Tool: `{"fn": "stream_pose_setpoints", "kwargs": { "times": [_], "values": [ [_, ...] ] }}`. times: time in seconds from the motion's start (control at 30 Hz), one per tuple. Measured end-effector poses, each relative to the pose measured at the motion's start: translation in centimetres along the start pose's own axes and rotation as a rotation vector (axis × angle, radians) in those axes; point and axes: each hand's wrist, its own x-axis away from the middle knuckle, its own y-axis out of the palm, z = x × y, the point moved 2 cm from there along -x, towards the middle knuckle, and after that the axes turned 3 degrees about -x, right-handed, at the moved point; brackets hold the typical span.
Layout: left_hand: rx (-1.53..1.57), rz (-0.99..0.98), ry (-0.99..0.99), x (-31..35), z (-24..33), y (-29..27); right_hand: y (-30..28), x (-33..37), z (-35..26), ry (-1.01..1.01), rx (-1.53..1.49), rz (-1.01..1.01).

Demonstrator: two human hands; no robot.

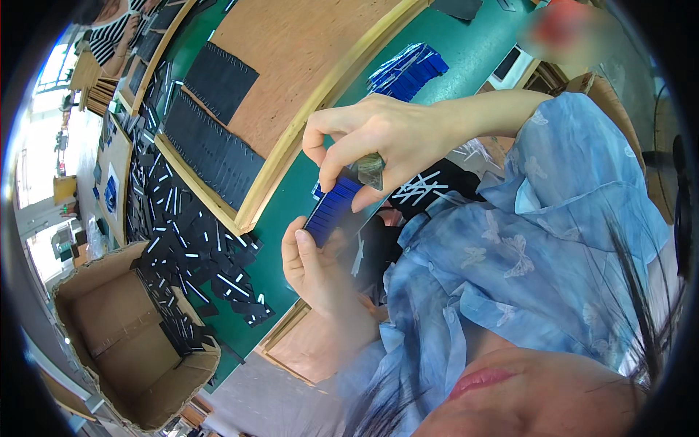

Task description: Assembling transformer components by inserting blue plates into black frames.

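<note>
In front of my chest I hold a blue, ribbed row of narrow strips [336,210], tilted, with both hands. My left hand [314,266] pinches its lower end between thumb and fingers. At the upper end, the thumb and bent fingers of my right hand [382,138] close around the blue row from both sides. A small greenish-grey, glossy block [370,171] is tucked in the right hand as well; its kind is unclear. Beyond the right hand, a stack of similar blue pieces [409,71] lies on the green tabletop [280,226].
Black sheets [218,84] lie on a wood-edged board [291,36]. Black and white scraps [186,247] cover the table to the left, beside an open cardboard box [120,320]. Black cloth with white strips [429,186] is near my lap. A person in stripes [109,36] is at far left.
</note>
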Motion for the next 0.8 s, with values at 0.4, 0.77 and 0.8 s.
{"fn": "stream_pose_setpoints", "kwargs": {
  "times": [0.4,0.77,0.8],
  "values": [
    [-0.124,0.034,0.064,0.18,0.19,0.08,0.17,0.02,-0.59,-0.023,0.194,-0.004],
    [0.039,-0.031,-0.029,0.02,-0.08,-0.07,0.19,0.01,-0.74,0.011,0.063,-0.014],
    [0.038,-0.033,-0.029,-0.03,-0.12,-0.08,0.19,0.06,-0.64,0.011,0.063,-0.013]
  ]
}}
